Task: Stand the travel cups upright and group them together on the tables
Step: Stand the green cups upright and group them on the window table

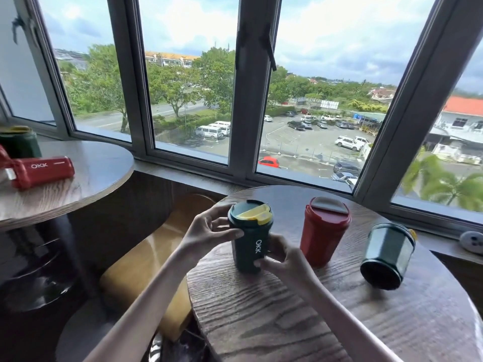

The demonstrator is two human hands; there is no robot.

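A dark green travel cup with a yellow lid flap (250, 235) stands upright near the left edge of the round wooden table (313, 322). My left hand (209, 232) grips its upper side and my right hand (283, 259) holds its lower right side. A red cup with a grey lid (324, 229) stands upright just to its right. Another green cup (388, 254) lies on its side further right, base toward me. On the left table (86, 184) a red cup (43, 171) lies on its side, and a green cup (19, 142) stands behind it.
A yellow padded seat (146, 265) sits between the two tables, below the window sill (183, 176). A small grey round object (471, 241) rests on the sill at far right. Another red item (3, 155) shows partly at the left edge.
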